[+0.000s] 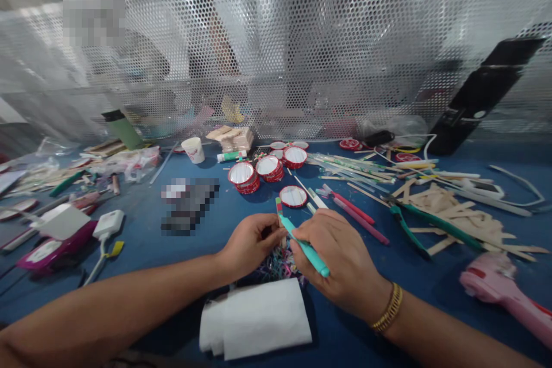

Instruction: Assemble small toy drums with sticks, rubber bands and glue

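Note:
My right hand (pixel 340 259) is closed around a turquoise marker (pixel 314 257), its end slanting down towards me. My left hand (pixel 252 244) pinches a small flat stick (pixel 278 204) whose far end is coloured green and red. The marker's tip meets the stick near the left fingers; exactly where they touch is hard to make out. Beneath both hands lies a heap of colourful thread-like scraps (pixel 276 267). Nearer to me is a folded white cloth or tissue (pixel 256 322). Just beyond the hands sits a round red-rimmed lid (pixel 293 196).
Red round tins (pixel 244 178) stand farther back, beside a paper cup (pixel 193 150). To the right are pink markers (pixel 357 215), green-handled pliers (pixel 418 224), wooden sticks (pixel 466 213) and a pink glue gun (pixel 504 287). A perforated metal screen (pixel 267 52) closes off the back.

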A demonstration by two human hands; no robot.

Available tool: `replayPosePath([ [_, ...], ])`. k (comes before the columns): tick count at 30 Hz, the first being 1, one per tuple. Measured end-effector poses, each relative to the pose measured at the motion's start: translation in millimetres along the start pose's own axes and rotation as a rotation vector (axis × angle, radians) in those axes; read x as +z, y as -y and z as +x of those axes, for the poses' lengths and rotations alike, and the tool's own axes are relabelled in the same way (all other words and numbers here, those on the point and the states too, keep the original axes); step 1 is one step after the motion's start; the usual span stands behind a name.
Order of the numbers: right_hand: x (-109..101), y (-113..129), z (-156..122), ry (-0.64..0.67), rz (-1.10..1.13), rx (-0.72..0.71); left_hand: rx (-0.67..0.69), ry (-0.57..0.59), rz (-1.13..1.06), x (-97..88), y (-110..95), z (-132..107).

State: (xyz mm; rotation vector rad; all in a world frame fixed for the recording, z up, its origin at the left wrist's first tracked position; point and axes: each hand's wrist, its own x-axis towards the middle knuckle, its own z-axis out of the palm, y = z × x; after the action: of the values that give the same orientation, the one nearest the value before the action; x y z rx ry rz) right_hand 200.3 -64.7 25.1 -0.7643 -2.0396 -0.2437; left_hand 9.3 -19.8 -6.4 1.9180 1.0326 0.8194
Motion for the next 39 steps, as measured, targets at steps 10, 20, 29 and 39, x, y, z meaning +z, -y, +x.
replayPosePath([
  [10,1.3,-0.9,-0.3,0.016,-0.019,0.017,0.024,-0.012,-0.012,0.2,-1.5,1.0],
  [20,1.3,-1.8,-1.7,-0.021,0.002,0.026,0.037,-0.003,-0.046,-0.2,-2.6,0.3],
  [29,0.5,0.9,-0.2,0.016,-0.007,-0.011,0.000,-0.005,-0.037,1.1,4.7,0.0],
  [39,1.8,-5.1,-2.7,0.010,-0.055,0.046,0.031,0.001,0.013,-0.8,-2.5,1.2],
])
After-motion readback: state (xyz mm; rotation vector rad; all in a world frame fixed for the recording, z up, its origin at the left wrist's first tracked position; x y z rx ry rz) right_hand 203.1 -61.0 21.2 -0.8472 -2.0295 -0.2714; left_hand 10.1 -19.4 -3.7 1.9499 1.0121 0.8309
